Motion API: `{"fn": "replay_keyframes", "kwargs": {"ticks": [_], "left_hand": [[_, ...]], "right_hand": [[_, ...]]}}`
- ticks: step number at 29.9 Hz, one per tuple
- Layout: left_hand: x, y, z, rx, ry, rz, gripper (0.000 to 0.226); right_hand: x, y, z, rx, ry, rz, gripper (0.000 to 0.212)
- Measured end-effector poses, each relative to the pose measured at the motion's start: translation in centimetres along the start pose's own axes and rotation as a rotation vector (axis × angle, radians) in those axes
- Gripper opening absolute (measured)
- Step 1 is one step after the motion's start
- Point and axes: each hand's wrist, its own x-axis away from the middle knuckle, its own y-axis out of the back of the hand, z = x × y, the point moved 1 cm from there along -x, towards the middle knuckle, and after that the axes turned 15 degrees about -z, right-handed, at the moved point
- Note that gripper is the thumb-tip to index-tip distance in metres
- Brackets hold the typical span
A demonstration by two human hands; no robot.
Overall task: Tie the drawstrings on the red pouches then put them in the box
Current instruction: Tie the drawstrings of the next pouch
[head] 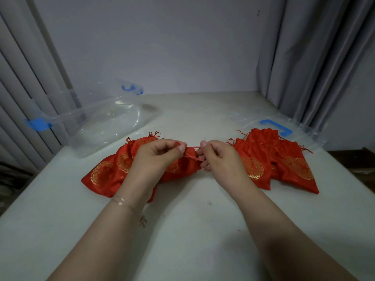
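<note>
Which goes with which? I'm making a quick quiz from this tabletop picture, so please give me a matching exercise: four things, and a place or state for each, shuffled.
Things:
1. clear box
2. lid
3. drawstring
4. bracelet

Place or state:
A. on the left wrist
B. far left of the table, holding no pouches
C. pinched between both hands
D. far right, partly under red pouches

Pairs: 1-B, 2-D, 3-C, 4-A

Curtained booth (316, 57), worn white table (192, 230)
</note>
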Motion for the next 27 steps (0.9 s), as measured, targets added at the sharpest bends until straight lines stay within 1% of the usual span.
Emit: {"fn": "replay_keyframes", "kwargs": {"ticks": [3, 5, 7, 9, 12, 15, 19, 21, 24, 25, 27], "left_hand": [[-0.3, 0.2, 0.2, 0.000, 0.078, -0.066, 0.013], [-0.2, 0.1, 0.4, -0.032, 0.098, -0.049, 0.017], [-0.1, 0.1, 0.4, -0.036, 0.133, -0.013, 0.014], [-0.2, 0.1, 0.5, -0.011, 0.212, 0.015, 0.012], [-0.5, 0.4, 0.5, 0.049, 0.359, 0.038, 0.011], [-0.7, 0.5, 0.4, 0.090, 0.427, 0.059, 0.010], [-0.6, 0.5, 0.3, 0.078, 0.409, 0.045, 0.013], [-0.5, 0.6, 0.3, 0.028, 0.354, 0.054, 0.017], [-0.2, 0.3, 0.4, -0.038, 0.250, 0.117, 0.027], [-0.1, 0.2, 0.4, -0.037, 0.220, 0.137, 0.027], [0.1, -0.1, 0.3, -0.004, 0.171, 0.177, 0.020]], "right_hand": [[0.1, -0.1, 0.0, 0.003, 0.149, -0.033, 0.022], [0.2, -0.1, 0.1, -0.007, 0.230, -0.027, 0.016], [0.2, 0.0, 0.3, -0.003, 0.321, 0.010, 0.017], [0.3, 0.2, 0.5, 0.009, 0.396, 0.050, 0.018], [0.4, 0.3, 0.7, 0.009, 0.418, 0.116, 0.017], [0.6, 0.5, 0.9, -0.014, 0.369, 0.206, 0.015], [0.7, 0.7, 1.1, -0.015, 0.277, 0.270, 0.019], [0.7, 0.7, 1.2, -0.016, 0.251, 0.228, 0.016], [0.4, 0.8, 1.4, -0.049, 0.268, 0.111, 0.017], [0.2, 0.9, 1.3, -0.049, 0.273, 0.110, 0.018], [0.1, 0.8, 0.8, -0.023, 0.259, 0.177, 0.022]]}}
